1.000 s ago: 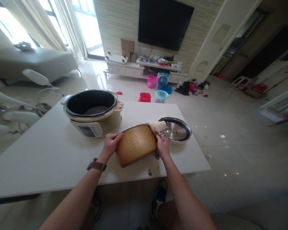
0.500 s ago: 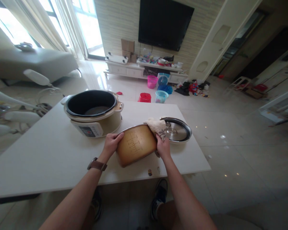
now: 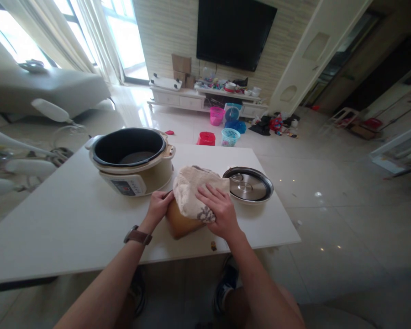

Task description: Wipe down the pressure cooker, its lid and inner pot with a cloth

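Note:
An inner pot [image 3: 183, 224] with a golden-brown outside is tilted above the white table. My left hand [image 3: 158, 206] is closed on its rim at the left. A pale cloth [image 3: 187, 192] with a dark flower pattern drapes over much of the pot. My right hand [image 3: 219, 211] holds this cloth against the pot's side, its fingers lying along the fabric and its thumb out of sight. Behind on the left stands a rice cooker body [image 3: 137, 171] with a dark, open cavity. To the right, a round metal lid [image 3: 248, 186] lies with its inner side up.
The white table [image 3: 71, 228] has a small dark mark or object [image 3: 213, 246] near its front edge. White chairs [image 3: 51, 109] stand at the left. Beyond are a red stool or bin [image 3: 206, 139], a light blue basket [image 3: 230, 137] and a low TV cabinet [image 3: 192, 101].
My right hand has moved left from the pot's right edge, spreading the cloth over the pot's side and covering its engraved marks. My left hand keeps its hold on the rim.

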{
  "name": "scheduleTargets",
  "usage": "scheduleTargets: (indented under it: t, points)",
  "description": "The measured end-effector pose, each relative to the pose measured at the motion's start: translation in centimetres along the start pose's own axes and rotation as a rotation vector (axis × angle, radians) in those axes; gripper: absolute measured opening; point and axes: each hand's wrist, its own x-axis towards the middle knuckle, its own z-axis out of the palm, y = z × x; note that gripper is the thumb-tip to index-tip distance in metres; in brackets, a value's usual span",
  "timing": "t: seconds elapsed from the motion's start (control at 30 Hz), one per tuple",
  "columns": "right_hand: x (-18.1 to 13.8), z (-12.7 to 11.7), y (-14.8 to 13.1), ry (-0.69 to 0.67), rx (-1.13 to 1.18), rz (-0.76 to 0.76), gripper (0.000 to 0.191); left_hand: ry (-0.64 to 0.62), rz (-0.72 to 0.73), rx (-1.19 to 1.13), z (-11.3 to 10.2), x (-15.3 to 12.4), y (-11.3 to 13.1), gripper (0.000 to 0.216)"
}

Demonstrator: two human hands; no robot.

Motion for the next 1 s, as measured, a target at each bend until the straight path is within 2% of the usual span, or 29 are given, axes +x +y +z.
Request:
scheduleTargets:
  t: [0.13,0.27,0.37,0.5,0.6,1.0]
  points:
    - [-0.3,0.2,1.2,0.102,0.027,0.098,0.062,0.001,-0.004,0.002,-0.1,-0.1,-0.1,0.061]
    - [-0.6,0.6,2.8,0.261,0.135,0.195,0.056,0.011,0.0,-0.002,0.0,-0.1,-0.3,0.062]
    - [-0.6,0.9,3.5,0.331,0.216,0.275,0.053,0.012,0.005,-0.018,-0.1,-0.2,-0.7,0.062]
    - [-0.6,1.2,3.9,0.394,0.282,0.424,0.037,0.009,0.015,-0.035,-0.2,-0.2,-1.0,0.061]
    - [-0.7,1.5,4.2,0.424,0.288,0.472,0.03,0.009,0.02,-0.035,-0.3,-0.2,-1.1,0.061]
    - [-0.6,2.3,5.7,0.513,0.33,0.585,0.032,0.063,0.02,-0.073,-0.1,-0.5,-2.2,0.06]
